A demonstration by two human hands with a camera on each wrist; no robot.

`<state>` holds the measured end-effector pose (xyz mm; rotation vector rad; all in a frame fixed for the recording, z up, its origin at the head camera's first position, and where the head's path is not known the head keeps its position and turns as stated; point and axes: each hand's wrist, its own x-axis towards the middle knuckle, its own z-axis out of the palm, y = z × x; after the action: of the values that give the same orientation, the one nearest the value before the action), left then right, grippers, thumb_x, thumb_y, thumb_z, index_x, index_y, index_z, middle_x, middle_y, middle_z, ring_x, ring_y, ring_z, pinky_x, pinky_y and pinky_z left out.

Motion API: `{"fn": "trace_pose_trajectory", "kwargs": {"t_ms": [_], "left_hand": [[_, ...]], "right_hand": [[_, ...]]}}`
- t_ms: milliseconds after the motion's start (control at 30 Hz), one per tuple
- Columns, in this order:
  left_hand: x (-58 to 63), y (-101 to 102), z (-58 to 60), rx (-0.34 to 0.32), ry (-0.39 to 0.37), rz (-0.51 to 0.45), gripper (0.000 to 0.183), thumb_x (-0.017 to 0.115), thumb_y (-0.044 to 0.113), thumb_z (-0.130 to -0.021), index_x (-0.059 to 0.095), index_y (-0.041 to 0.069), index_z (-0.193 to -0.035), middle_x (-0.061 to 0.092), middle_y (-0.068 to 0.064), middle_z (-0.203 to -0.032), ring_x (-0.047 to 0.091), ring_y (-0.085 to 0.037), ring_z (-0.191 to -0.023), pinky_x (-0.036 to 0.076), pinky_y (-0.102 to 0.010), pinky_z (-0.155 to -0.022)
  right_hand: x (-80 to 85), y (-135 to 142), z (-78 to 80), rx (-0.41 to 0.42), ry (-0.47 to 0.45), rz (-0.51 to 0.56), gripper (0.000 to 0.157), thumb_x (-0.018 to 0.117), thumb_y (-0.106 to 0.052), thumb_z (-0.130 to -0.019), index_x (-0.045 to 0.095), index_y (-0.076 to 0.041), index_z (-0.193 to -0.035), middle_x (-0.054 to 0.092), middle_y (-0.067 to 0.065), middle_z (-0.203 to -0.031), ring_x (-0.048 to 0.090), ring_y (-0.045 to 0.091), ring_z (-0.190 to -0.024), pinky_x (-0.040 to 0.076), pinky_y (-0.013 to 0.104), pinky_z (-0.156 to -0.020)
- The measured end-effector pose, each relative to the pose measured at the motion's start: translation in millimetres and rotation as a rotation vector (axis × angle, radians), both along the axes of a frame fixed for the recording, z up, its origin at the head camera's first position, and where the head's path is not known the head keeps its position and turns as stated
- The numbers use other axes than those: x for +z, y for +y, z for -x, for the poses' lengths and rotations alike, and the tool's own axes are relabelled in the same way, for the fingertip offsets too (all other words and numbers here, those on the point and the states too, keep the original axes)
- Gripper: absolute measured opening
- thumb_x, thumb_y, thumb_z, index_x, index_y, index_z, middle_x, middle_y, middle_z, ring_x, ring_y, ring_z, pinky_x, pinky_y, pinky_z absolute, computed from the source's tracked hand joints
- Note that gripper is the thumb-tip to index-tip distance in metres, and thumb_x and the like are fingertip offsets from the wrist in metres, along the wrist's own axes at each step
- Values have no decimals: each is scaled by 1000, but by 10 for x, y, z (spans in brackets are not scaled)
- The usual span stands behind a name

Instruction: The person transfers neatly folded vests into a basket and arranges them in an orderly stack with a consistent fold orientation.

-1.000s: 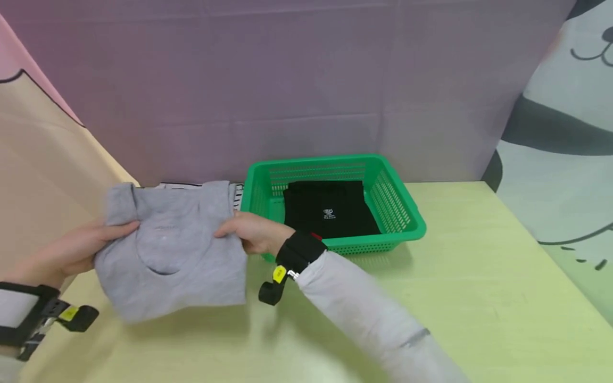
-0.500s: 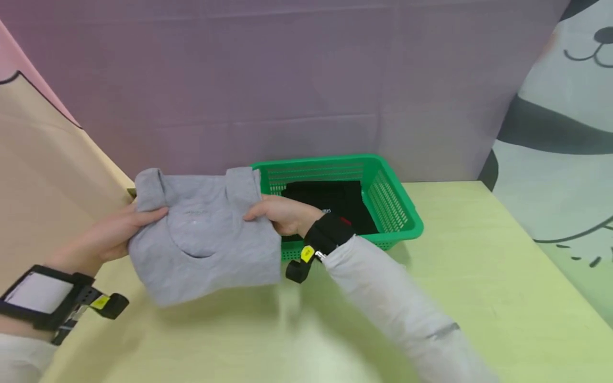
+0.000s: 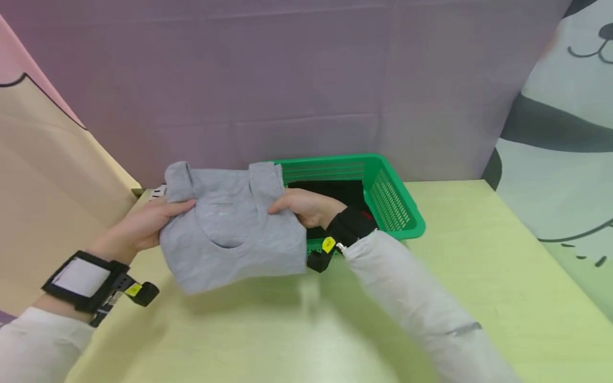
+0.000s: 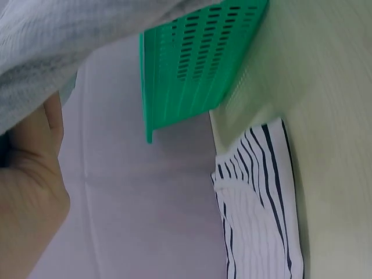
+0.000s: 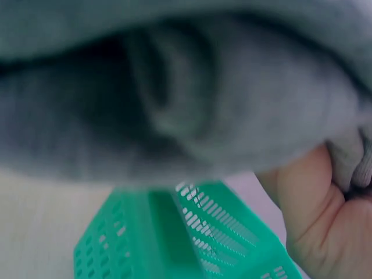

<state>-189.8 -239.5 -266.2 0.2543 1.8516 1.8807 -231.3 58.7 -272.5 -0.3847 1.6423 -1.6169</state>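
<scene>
In the head view, a folded grey shirt (image 3: 234,226) with its round neckline showing hangs above the table, tilted. My left hand (image 3: 139,226) pinches its left edge, thumb on top and the other fingers beneath it, out of sight. On the opposite edge, my right hand (image 3: 308,207) grips the same way. The shirt overlaps the left part of a green plastic basket (image 3: 413,226). Inside that basket lies a folded black garment (image 3: 335,187), partly covered by my right hand and wrist. Grey cloth (image 5: 261,110) fills the upper part of the right wrist view.
A folded black-and-white striped garment (image 4: 256,197) lies on the table at the back left, near the basket. A purple-grey cloth backdrop (image 3: 306,90) rises behind the pale yellow-green table (image 3: 479,276). Hanging fabric borders the left side.
Both hands have carried the grey shirt rightward and slightly farther back, from beside the basket to partly in front of it. The basket stays where it was.
</scene>
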Motion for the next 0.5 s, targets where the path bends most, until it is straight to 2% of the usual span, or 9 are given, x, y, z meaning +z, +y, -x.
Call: {"fn": "trace_pose_trajectory", "kwargs": {"t_ms": [200, 500], "left_hand": [[8, 137, 32, -31, 11, 56, 37, 43, 29, -101, 27, 19, -133, 50, 7, -120, 58, -5, -104, 52, -26, -85], [14, 356, 114, -4, 1, 74, 63, 45, 30, -100, 8, 8, -146, 41, -2, -127, 59, -3, -101, 52, -25, -86]], "right_hand": [[0, 137, 33, 13, 28, -10, 58, 44, -3, -95, 20, -14, -147, 37, 16, -142, 46, 29, -120, 40, 45, -102], [6, 313, 79, -1, 39, -53, 60, 45, -6, -95, 19, -15, -148, 37, 16, -142, 46, 30, -121, 41, 44, -101]]}}
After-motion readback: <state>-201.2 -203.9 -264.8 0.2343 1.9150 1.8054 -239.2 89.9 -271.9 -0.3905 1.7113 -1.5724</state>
